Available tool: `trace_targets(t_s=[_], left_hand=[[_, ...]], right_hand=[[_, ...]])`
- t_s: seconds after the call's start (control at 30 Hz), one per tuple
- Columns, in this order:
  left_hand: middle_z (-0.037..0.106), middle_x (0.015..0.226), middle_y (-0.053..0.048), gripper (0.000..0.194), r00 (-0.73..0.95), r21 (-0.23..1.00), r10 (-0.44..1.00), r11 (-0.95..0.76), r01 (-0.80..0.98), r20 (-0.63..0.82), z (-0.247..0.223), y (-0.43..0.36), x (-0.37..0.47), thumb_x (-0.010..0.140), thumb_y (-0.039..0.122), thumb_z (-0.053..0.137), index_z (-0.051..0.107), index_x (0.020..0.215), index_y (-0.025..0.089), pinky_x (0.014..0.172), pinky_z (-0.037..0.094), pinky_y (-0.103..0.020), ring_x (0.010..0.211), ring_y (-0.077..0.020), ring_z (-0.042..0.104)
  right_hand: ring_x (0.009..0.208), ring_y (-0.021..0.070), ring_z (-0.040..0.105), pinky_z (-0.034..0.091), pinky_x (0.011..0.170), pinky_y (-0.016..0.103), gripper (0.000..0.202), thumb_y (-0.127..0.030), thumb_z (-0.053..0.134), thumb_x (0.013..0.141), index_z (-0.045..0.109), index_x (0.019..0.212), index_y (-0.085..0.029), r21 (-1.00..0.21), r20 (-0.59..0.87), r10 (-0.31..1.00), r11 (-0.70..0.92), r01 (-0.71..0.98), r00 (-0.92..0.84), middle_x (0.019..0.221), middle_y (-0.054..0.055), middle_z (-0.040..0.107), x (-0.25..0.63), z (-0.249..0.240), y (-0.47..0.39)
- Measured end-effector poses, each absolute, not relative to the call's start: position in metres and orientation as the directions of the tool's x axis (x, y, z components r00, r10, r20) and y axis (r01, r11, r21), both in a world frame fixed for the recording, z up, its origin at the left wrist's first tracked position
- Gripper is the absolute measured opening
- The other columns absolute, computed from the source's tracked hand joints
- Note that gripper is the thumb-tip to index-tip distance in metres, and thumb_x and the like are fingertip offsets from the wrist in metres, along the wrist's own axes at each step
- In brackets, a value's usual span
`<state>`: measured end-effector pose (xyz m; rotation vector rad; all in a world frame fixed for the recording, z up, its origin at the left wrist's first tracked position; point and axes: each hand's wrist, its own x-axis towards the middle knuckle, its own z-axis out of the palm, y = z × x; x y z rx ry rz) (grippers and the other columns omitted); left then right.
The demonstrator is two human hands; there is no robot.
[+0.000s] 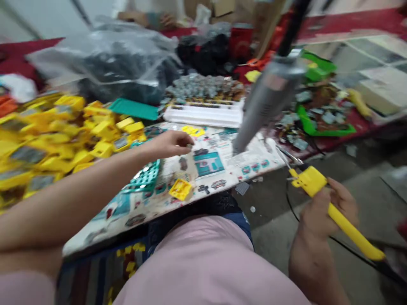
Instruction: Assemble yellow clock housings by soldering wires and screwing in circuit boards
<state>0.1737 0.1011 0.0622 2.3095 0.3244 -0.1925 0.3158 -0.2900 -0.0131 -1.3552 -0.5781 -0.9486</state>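
Note:
My left hand (178, 143) hovers over the paper-covered table, fingers curled and closed, with a small thing at the fingertips too blurred to name. My right hand (330, 207) is wrapped round a yellow soldering gun (310, 180), off the table's right end. Its thin metal tip points up and left, and a black cord leaves its rear. Below my left hand lies an open yellow plastic casing (180, 189). Next to my left wrist is a teal perforated tray (148, 178). Small flat yellow pieces (193, 130) sit just beyond my fingers.
A heap of yellow casings (63, 135) fills the left side. A grey upright tool (267, 97) hangs over the table. Behind are a white foam strip (203, 115), grey motor-like parts (203, 89) and a large plastic bag (111, 59). Green trays (330, 127) lie right; another person's hand (167, 20) shows behind.

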Motion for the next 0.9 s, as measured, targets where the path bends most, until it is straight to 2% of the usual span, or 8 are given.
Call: trace_targets(t_s=[0.1, 0.2, 0.33, 0.4, 0.5, 0.63, 0.8, 0.9], left_hand=[[0.076, 0.082, 0.001, 0.031, 0.959, 0.76, 0.109, -0.588, 0.275, -0.262, 0.068, 0.111, 0.205, 0.076, 0.043, 0.071, 0.065, 0.097, 0.022, 0.053, 0.048, -0.023, 0.065, -0.0119, 0.061], [0.072, 0.071, 0.002, 0.031, 0.962, 0.742, -0.012, -0.639, 0.202, -0.272, 0.077, 0.099, 0.244, 0.076, 0.046, 0.071, 0.067, 0.095, 0.022, 0.051, 0.046, -0.022, 0.063, -0.0132, 0.061], [0.073, 0.075, 0.0, 0.031, 0.965, 0.706, -0.133, -0.705, 0.068, -0.225, 0.083, 0.066, 0.297, 0.079, 0.049, 0.065, 0.071, 0.094, 0.022, 0.056, 0.048, -0.026, 0.065, -0.0138, 0.058], [0.072, 0.073, -0.001, 0.032, 0.959, 0.667, -0.183, -0.745, 0.008, -0.216, 0.08, 0.05, 0.325, 0.08, 0.047, 0.063, 0.073, 0.096, 0.021, 0.058, 0.048, -0.027, 0.062, -0.0132, 0.056], [0.073, 0.077, -0.002, 0.038, 0.942, 0.596, -0.265, -0.797, -0.095, -0.204, 0.071, 0.027, 0.363, 0.075, 0.044, 0.063, 0.076, 0.099, 0.018, 0.063, 0.046, -0.026, 0.065, -0.0132, 0.057], [0.076, 0.09, -0.005, 0.04, 0.936, 0.464, -0.314, -0.86, -0.21, -0.158, 0.059, -0.002, 0.401, 0.078, 0.036, 0.056, 0.076, 0.107, 0.018, 0.067, 0.047, -0.023, 0.074, -0.0149, 0.065], [0.073, 0.116, -0.011, 0.04, 0.947, 0.273, -0.319, -0.914, -0.299, -0.029, 0.054, -0.03, 0.434, 0.083, 0.026, 0.056, 0.073, 0.118, 0.017, 0.092, 0.051, -0.03, 0.1, -0.0224, 0.069], [0.07, 0.122, -0.011, 0.038, 0.946, 0.237, -0.316, -0.916, -0.325, 0.075, 0.051, -0.041, 0.451, 0.086, 0.025, 0.054, 0.072, 0.118, 0.018, 0.1, 0.05, -0.034, 0.111, -0.0247, 0.066]], right_hand=[[0.046, 0.0124, 0.062, 0.051, 0.041, 0.019, 0.037, -0.034, 0.076, 0.082, 0.075, 0.116, -0.022, -0.594, 0.792, -0.237, -0.082, 0.8, 0.563, 0.069, 0.001, 0.065, 0.312, -0.006, -0.29], [0.05, 0.0137, 0.065, 0.053, 0.043, 0.019, 0.043, -0.033, 0.072, 0.086, 0.066, 0.128, -0.023, -0.6, 0.787, -0.263, -0.116, 0.791, 0.558, 0.072, 0.001, 0.066, 0.313, -0.002, -0.29], [0.063, 0.0157, 0.072, 0.056, 0.048, 0.021, 0.045, -0.042, 0.067, 0.091, 0.063, 0.133, -0.025, -0.612, 0.774, -0.284, -0.107, 0.784, 0.565, 0.081, 0.002, 0.072, 0.311, 0.002, -0.292], [0.067, 0.0171, 0.074, 0.061, 0.055, 0.026, 0.048, -0.049, 0.061, 0.094, 0.061, 0.135, -0.024, -0.629, 0.771, -0.253, -0.154, 0.762, 0.585, 0.083, 0.003, 0.075, 0.309, 0.003, -0.295], [0.059, 0.0144, 0.073, 0.063, 0.067, 0.028, 0.045, -0.039, 0.057, 0.099, 0.055, 0.141, -0.025, -0.615, 0.777, -0.109, -0.34, 0.711, 0.62, 0.067, -0.003, 0.073, 0.309, 0.003, -0.3], [0.05, 0.0105, 0.069, 0.061, 0.058, 0.02, 0.036, -0.016, 0.059, 0.095, 0.062, 0.129, -0.027, -0.541, 0.775, 0.085, -0.424, 0.727, 0.626, 0.063, -0.008, 0.071, 0.317, 0.0, -0.302], [0.061, 0.0128, 0.075, 0.065, 0.062, 0.022, 0.027, -0.01, 0.06, 0.092, 0.066, 0.116, -0.023, -0.546, 0.784, 0.064, -0.404, 0.734, 0.618, 0.078, -0.003, 0.077, 0.331, -0.009, -0.305], [0.064, 0.0141, 0.076, 0.065, 0.064, 0.021, 0.025, -0.01, 0.064, 0.09, 0.065, 0.112, -0.021, -0.523, 0.79, 0.075, -0.435, 0.733, 0.609, 0.083, 0.0, 0.08, 0.337, -0.017, -0.309]])
